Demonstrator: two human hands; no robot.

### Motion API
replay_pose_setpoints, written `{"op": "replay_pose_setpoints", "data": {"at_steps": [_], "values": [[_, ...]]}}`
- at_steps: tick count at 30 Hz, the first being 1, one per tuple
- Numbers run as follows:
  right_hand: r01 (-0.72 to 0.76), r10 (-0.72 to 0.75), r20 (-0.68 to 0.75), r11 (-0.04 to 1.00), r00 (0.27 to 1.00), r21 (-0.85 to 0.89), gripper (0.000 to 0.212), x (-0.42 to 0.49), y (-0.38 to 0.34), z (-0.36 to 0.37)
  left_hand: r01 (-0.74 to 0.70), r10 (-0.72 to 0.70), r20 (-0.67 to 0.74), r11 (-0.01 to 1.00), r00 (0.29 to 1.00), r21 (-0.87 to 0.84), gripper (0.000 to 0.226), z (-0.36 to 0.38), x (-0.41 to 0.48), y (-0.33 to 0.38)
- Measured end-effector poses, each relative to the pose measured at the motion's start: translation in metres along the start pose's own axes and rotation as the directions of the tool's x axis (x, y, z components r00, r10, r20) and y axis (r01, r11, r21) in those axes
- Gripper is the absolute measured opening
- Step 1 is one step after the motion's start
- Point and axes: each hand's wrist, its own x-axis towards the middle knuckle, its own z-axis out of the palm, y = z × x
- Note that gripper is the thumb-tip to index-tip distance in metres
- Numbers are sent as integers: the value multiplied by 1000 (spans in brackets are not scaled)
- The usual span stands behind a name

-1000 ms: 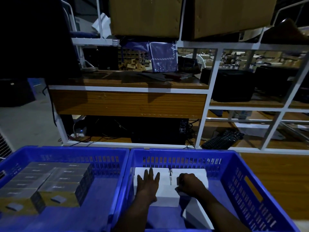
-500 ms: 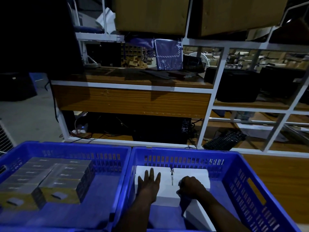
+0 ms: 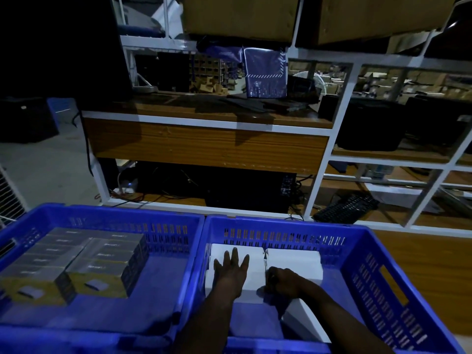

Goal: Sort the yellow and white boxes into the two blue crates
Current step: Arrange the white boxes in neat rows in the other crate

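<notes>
White boxes (image 3: 293,260) sit stacked in the right crate (image 3: 383,254), lower centre of the frame; yellow boxes (image 3: 97,282) fill the left crate (image 3: 102,213). Left hand (image 3: 231,270) lies flat on the stack, fingers straight. Right hand (image 3: 283,279) curls round a leaning box (image 3: 301,311). This looks like placing; next, that box needs laying flat against the stack.

Two blue crates (image 3: 115,213) (image 3: 281,222), two hands (image 3: 231,273) (image 3: 283,279)

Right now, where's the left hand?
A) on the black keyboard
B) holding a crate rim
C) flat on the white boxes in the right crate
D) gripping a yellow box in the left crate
C: the left hand lies flat, fingers straight, on the white boxes inside the right blue crate.
</notes>
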Motion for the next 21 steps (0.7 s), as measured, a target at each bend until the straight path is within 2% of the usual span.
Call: {"op": "replay_pose_setpoints", "data": {"at_steps": [4, 8, 12, 17, 21], "values": [[-14, 10, -105, 999, 994, -36, 49, -10, -4, -3, -54, 54, 5, 997, 999, -49, 103, -6, -5, 1], [-14, -6, -237, 996, 972, -83, 46, -28, 4, -12, -169, 163, -104, 985, 981, -45, 97, -18, -9, 11], [-55, -25, -398, 981, 917, -187, 44, -64, 28, -23, -319, 309, -191, 948, 932, -22, 97, -32, -6, 28], [-302, 76, -565, 899, 822, -318, 55, -115, 91, -40, -517, 511, -199, 856, 836, 25, 94, -43, 4, 58], [-523, 273, -625, 813, 731, -256, 74, -151, 157, -36, -634, 654, -85, 752, 751, 181, 96, -41, 7, 93]]}}
